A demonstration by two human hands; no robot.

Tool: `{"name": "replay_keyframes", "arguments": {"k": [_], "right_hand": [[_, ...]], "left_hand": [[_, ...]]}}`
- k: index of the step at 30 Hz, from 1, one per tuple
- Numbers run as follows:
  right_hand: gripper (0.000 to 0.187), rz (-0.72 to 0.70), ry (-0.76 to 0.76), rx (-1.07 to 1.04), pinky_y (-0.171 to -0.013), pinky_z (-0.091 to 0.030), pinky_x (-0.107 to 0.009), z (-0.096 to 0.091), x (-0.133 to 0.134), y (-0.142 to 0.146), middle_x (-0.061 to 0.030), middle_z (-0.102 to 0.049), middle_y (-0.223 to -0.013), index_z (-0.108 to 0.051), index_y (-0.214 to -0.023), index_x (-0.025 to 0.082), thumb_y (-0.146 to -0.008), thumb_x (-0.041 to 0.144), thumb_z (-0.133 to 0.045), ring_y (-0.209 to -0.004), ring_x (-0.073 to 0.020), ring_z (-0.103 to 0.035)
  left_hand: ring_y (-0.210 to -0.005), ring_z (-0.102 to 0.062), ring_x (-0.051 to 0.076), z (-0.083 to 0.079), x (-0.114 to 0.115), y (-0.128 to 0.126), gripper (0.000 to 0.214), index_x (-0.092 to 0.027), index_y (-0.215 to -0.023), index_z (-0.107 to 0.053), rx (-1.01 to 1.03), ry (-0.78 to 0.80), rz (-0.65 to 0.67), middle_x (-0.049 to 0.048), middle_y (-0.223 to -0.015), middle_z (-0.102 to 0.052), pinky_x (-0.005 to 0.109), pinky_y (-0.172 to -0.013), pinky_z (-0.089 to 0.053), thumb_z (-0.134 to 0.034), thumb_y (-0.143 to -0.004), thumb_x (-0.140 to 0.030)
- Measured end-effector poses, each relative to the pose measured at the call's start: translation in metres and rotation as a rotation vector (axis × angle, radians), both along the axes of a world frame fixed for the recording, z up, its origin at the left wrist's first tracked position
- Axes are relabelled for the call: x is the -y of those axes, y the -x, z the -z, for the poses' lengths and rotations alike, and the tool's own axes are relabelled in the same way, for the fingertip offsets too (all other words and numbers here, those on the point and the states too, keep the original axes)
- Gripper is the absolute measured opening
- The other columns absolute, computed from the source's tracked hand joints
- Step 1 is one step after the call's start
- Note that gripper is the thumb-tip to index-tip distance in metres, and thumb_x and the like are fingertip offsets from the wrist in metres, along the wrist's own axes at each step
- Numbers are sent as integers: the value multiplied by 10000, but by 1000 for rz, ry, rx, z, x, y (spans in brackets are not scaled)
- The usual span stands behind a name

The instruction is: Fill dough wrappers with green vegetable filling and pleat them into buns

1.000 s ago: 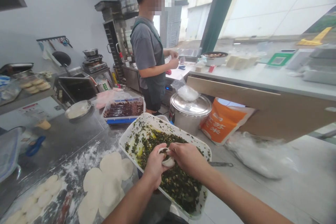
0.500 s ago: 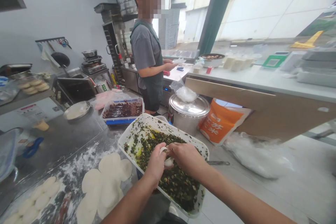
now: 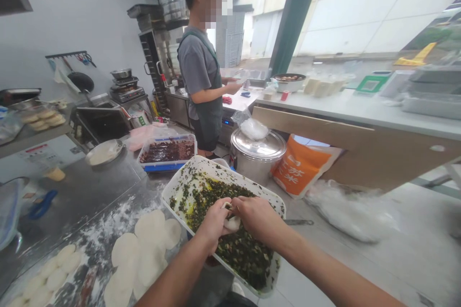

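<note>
Pleating looks to be the step in hand: the left hand cups a small filled dough wrapper in its curled fingers, while the right hand pinches the wrapper's top edge between thumb and forefinger. Beneath the fingers lies chopped-greens filling in a white tray. Closing the seam calls for small, even pinches. Rolled rounds lie left of the fingers.

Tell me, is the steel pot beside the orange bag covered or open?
Covered. A steel lid sits flat on the pot, with a clear plastic bag on top.
</note>
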State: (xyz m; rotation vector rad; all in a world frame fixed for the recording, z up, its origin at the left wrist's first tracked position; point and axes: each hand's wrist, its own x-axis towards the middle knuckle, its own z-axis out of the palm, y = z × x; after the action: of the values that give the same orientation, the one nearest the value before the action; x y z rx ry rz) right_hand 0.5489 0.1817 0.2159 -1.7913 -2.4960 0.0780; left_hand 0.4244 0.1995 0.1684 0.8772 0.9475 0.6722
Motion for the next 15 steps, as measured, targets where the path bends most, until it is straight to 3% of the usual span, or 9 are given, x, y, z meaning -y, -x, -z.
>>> {"name": "replay_keyframes", "arguments": {"k": [3,7,11,15], "right_hand": [[110,-10,2,-25,-516,-309,-235,-4,0,0,-36,-609,-693,-539,-717,163,-747,150,-435,-618,-151,-565],[193,-32,4,-89,-526,-318,-229,-6,0,0,-30,-618,-716,-513,-929,177,-757,164,-427,-642,-153,-573],[182,-45,-7,-128,-547,-328,-223,-5,0,1,-22,-603,-696,-551,-743,183,-800,209,-380,-620,-131,-553],[174,0,-3,-122,-543,-332,-228,-2,0,3,-33,-601,-693,-537,-690,169,-789,224,-405,-626,-143,-557]], "left_hand": [[-895,-491,200,-8,3,3,372,-223,-1018,-523,35,5,-7,66,-1019,-539,302,-656,-446,-483,-688,-391],[-902,-497,213,-13,0,8,516,-208,-1032,-524,24,47,-5,73,-1017,-545,303,-631,-451,-403,-688,-574],[-691,-534,174,-5,-7,8,652,-168,-982,-543,75,160,-84,75,-839,-581,295,-549,-446,-284,-666,-677],[-591,-526,148,11,-7,0,593,-151,-838,-556,182,294,-228,47,-676,-558,287,-525,-446,-335,-653,-669]]}}
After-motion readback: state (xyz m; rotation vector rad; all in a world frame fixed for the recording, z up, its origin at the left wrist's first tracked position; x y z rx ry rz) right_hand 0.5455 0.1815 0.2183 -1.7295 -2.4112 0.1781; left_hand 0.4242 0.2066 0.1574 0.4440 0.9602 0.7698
